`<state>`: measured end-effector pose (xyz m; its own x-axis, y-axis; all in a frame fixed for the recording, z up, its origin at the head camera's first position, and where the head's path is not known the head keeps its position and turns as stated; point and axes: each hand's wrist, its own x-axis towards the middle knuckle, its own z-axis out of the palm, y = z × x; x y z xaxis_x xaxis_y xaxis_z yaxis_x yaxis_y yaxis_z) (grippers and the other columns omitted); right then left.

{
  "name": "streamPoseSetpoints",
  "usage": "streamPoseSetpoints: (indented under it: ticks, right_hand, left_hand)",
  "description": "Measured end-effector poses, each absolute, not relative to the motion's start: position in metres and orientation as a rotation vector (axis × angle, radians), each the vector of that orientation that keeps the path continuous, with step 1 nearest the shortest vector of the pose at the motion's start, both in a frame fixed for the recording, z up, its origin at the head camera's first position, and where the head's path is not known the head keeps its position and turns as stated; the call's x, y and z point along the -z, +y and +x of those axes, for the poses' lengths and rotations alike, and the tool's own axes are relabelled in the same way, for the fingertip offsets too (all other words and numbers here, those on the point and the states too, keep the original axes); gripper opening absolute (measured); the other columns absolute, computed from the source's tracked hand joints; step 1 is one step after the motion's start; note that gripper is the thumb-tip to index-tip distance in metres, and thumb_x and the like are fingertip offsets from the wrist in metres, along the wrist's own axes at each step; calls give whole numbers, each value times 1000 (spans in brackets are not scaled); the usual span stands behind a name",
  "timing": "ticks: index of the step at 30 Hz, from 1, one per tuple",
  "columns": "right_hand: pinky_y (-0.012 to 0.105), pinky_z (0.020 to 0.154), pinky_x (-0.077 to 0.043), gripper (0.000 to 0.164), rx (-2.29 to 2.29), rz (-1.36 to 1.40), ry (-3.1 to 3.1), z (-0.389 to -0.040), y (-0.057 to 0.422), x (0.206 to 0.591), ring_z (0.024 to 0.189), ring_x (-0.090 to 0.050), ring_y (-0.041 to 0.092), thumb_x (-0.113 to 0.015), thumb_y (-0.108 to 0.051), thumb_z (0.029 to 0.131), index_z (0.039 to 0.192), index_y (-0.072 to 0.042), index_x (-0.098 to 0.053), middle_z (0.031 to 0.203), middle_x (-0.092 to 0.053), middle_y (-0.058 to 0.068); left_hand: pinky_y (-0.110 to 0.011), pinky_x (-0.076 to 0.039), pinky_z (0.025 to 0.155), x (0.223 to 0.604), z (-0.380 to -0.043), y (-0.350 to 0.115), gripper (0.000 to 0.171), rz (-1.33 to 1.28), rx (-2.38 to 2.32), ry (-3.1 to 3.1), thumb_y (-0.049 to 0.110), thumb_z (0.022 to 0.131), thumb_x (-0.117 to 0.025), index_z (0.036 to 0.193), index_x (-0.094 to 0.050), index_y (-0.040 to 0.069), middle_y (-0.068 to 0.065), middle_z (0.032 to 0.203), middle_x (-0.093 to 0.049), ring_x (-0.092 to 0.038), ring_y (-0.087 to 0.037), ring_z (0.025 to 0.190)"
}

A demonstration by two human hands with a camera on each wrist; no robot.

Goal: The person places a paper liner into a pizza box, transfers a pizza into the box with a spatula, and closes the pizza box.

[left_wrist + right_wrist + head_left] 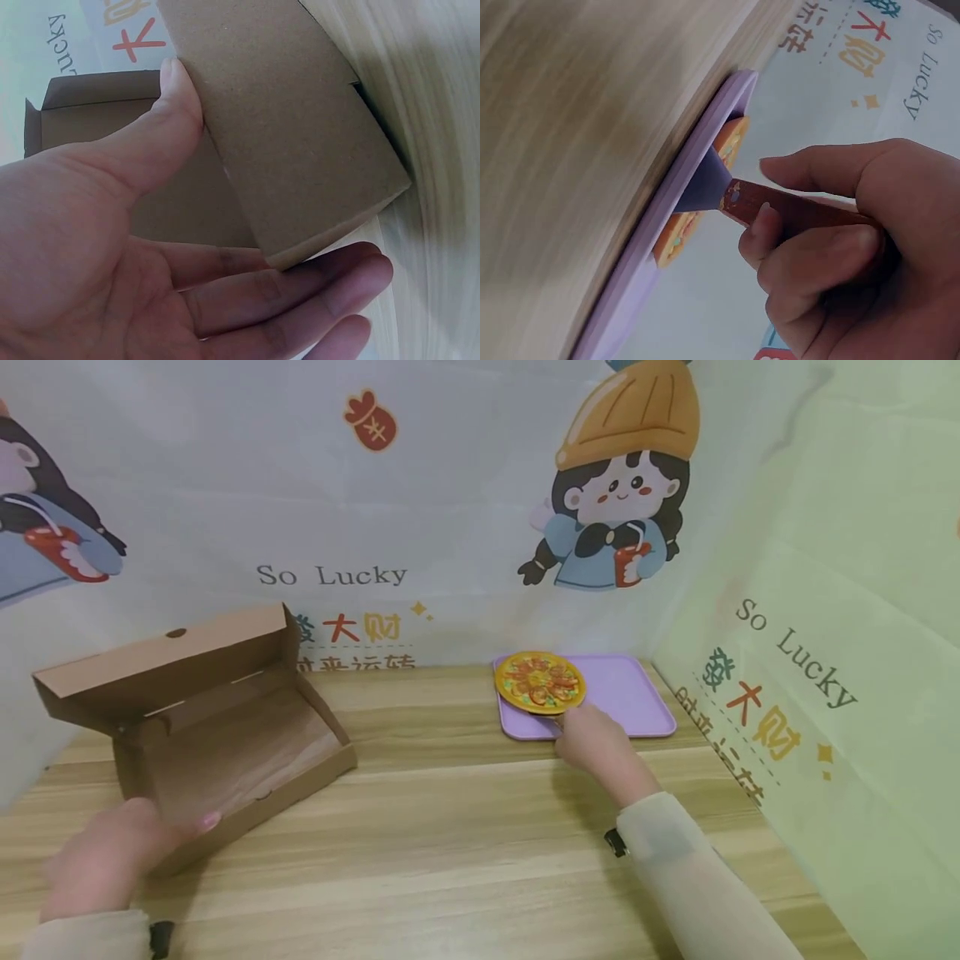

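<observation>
An open brown cardboard pizza box [300, 787] stands on the left, its lid tilted up at the back. My left hand [112, 847] is at its front left corner. In the left wrist view the thumb touches the edge of a box wall [285, 142], while the fingers extend fairly straight by the corner. My right hand [600, 747] grips the brown handle of a spatula [761, 206], whose dark blade slants down inside the lilac tray [633, 693]. A toy-like pizza [538, 681] lies over the tray's left part, with the blade at its near edge; whether it is lifted, I cannot tell.
The wood-grain table [420, 852] stretches between box and tray. A printed white cloth [450, 527] hangs right behind them, and another cloth wall [847, 610] borders the table on the right.
</observation>
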<state>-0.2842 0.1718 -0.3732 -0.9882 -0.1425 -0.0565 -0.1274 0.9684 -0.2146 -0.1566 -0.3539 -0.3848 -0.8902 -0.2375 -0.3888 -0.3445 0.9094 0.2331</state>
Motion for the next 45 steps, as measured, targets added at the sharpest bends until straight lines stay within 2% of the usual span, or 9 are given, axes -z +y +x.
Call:
streamPoseSetpoints:
  ticks: [6, 10, 14, 19, 23, 31, 39, 45]
  right_hand:
    - [35, 66, -54, 28, 506, -109, 3012, -281, 176, 376, 79, -64, 26, -63, -14, 101, 123, 1, -71, 111, -75, 22]
    - [35, 67, -53, 32, 524, -56, 3021, -281, 177, 378, 83, -63, 27, -62, -19, 105, 130, -1, -70, 119, -75, 23]
    - [40, 71, -55, 28, 498, -44, 3033, -282, 178, 381, 87, -64, 30, -65, -14, 101, 126, -3, -72, 119, -74, 25]
    - [42, 72, -58, 23, 452, -74, 3057, -280, 179, 383, 84, -65, 30, -68, -6, 92, 114, -3, -74, 105, -75, 20]
    - [39, 68, -56, 20, 437, -102, 3084, -279, 182, 385, 82, -64, 29, -68, -5, 92, 110, -3, -75, 96, -75, 18]
    - [31, 58, -48, 28, 442, -125, 3097, -278, 185, 386, 76, -62, 26, -64, -8, 98, 123, -3, -75, 92, -72, 17]
    - [35, 61, -51, 23, 434, -167, 3139, -275, 188, 383, 78, -63, 29, -63, -9, 98, 117, -4, -76, 93, -73, 18]
    - [34, 60, -50, 30, 433, -165, 3139, -273, 189, 378, 77, -62, 27, -61, -7, 97, 123, -3, -76, 97, -74, 18]
  left_hand:
    - [-82, -47, 87, 387, -157, -355, 121, -432, -426, 2710, 89, 91, -48, 141, -43, -21, -50, 143, -44, -51, -71, 124]
    - [-80, -48, 87, 387, -156, -354, 120, -430, -424, 2722, 88, 91, -48, 140, -44, -21, -49, 143, -45, -52, -70, 124]
    - [-80, -48, 86, 385, -156, -351, 120, -442, -418, 2721, 89, 91, -48, 141, -44, -20, -49, 143, -45, -52, -70, 124]
    - [-80, -48, 86, 381, -155, -350, 119, -435, -422, 2731, 88, 92, -47, 141, -44, -20, -49, 143, -46, -52, -70, 124]
    - [-79, -49, 87, 381, -156, -349, 119, -433, -418, 2734, 87, 92, -48, 141, -43, -21, -50, 142, -46, -52, -70, 124]
    - [-80, -48, 87, 374, -150, -342, 114, -457, -415, 2729, 83, 94, -50, 137, -46, -23, -50, 140, -48, -53, -70, 123]
    - [-81, -48, 88, 373, -149, -341, 113, -461, -419, 2732, 82, 95, -50, 138, -45, -22, -50, 140, -47, -53, -70, 124]
    - [-83, -47, 87, 376, -151, -344, 116, -466, -424, 2725, 86, 93, -49, 140, -45, -20, -50, 142, -46, -52, -71, 124]
